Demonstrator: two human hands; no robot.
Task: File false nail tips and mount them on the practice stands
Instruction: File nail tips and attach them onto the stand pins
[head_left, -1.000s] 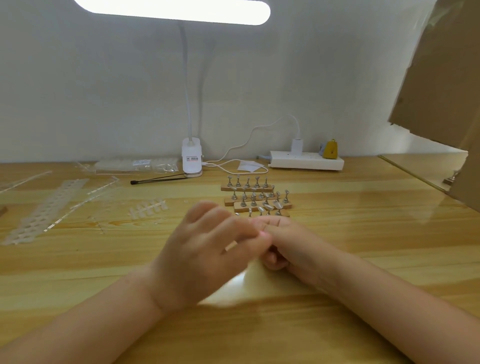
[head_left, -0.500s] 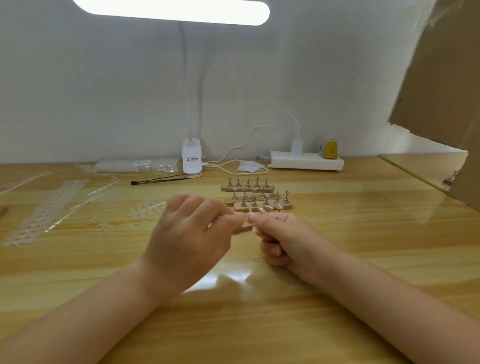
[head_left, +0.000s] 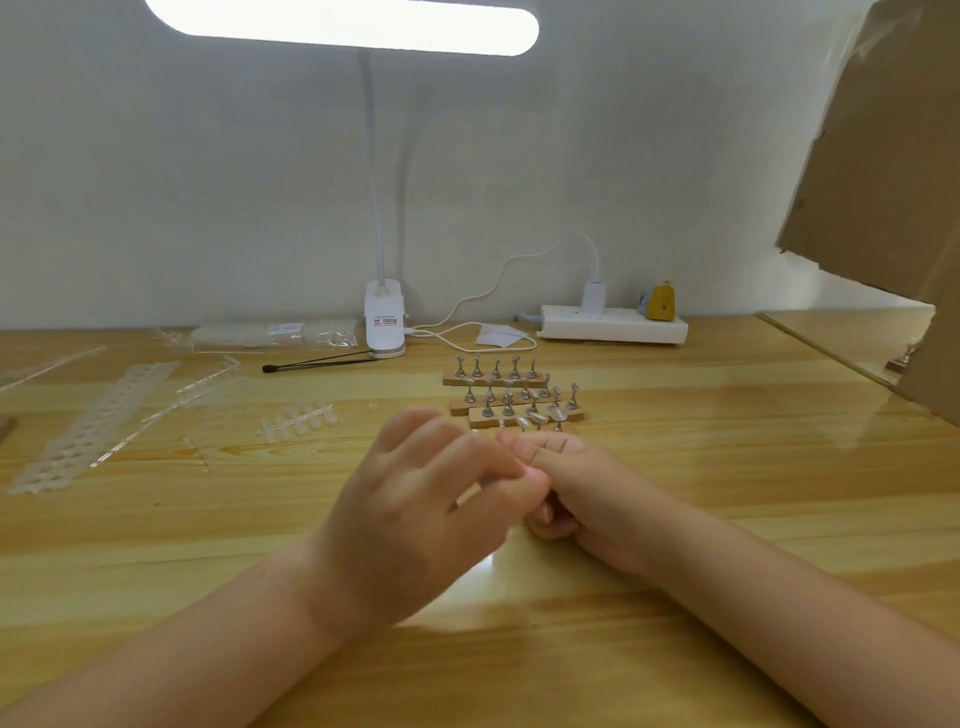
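Observation:
My left hand and my right hand meet at their fingertips above the middle of the wooden table. The right hand's fingers are curled, and its thumb presses on the index finger as if pinching something small. The left fingers bend over that spot and hide what is held. Just behind the hands, several wooden practice stands with metal holders are bunched together. A few clear nail tips sit on the front row. A loose rack of clear nail tips lies to the left.
Empty plastic sprue strips and a bag of tips lie at far left. A thin black tool, a lamp base with its cable and a power strip line the wall. Cardboard hangs at the right.
My left hand pulled back to the left and rose half a second ago. It has now come back down against the right hand's fingertips. The right hand barely shifted.

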